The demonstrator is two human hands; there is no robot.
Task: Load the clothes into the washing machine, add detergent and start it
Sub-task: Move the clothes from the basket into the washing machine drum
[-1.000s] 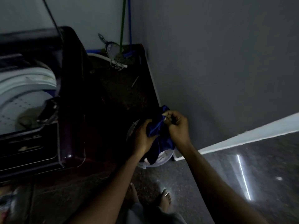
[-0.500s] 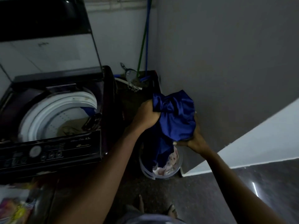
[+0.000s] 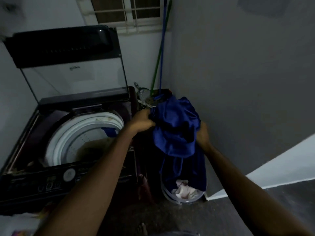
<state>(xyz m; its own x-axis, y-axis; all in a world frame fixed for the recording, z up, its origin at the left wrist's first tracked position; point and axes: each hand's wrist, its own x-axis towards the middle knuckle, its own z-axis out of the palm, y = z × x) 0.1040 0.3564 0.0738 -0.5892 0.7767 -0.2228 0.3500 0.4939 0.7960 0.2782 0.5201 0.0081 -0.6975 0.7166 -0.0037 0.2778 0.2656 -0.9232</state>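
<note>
- A shiny blue garment (image 3: 175,130) hangs bunched above a pale round laundry basket (image 3: 183,200). The left hand (image 3: 142,122) curls its fingers into the top edge, and the right hand (image 3: 202,136) grips the right side.
- The open white drum (image 3: 95,122) of the dark washing machine (image 3: 30,182) lies to the left, nearest the left hand.

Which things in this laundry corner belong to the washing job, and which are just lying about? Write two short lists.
Job: blue garment, gripped by left hand and right hand; washing machine, lid up; laundry basket holding pale clothes.

Lying about: blue pole and green pole leaning in the corner; barred window.
</note>
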